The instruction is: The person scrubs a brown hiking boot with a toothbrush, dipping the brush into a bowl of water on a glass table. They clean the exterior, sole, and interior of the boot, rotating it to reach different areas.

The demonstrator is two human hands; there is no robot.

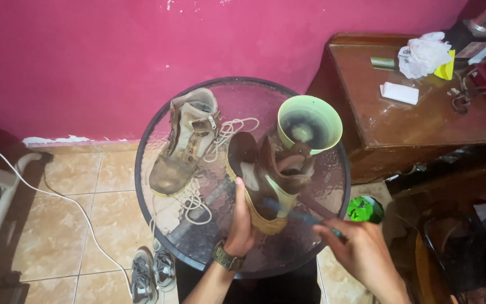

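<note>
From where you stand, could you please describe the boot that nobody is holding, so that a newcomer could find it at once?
Start at the round glass table in front of the pink wall. On its left half lies a worn tan boot, toe towards the viewer, with pale loose laces trailing beside it. Unlike the darker boot that the left hand holds upright by the green bowl, it rests untouched.

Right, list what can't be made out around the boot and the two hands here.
- Head view: the thin blue tool in the right hand is motion-blurred; its kind cannot be told.
- The brown leather boot hides its own far side; the left hand covers part of the sole.
- The pale green plastic bowl holds something dark, unreadable.
- The grey sneakers are partly covered by the round glass table.
</note>
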